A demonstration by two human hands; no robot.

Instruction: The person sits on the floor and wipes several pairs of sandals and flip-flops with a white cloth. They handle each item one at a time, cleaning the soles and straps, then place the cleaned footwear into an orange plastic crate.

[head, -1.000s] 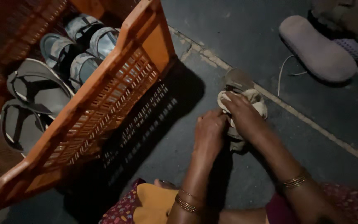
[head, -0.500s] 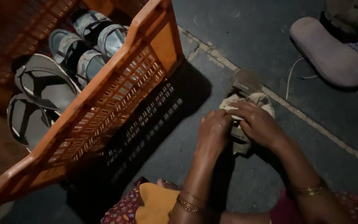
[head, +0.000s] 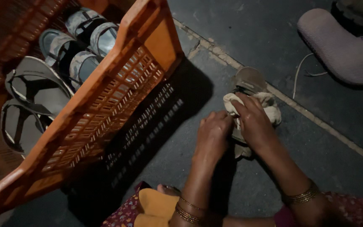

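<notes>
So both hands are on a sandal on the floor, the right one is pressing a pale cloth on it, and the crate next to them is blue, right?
Not quite: the crate is orange, not blue, as the head view shows. The rest holds: both hands are on the sandal on the floor, and the right hand presses a pale cloth on it, with the left hand beside it.

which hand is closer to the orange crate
Left. The left hand is on the sandal on the side facing the orange crate; the right hand presses the cloth further away.
</notes>
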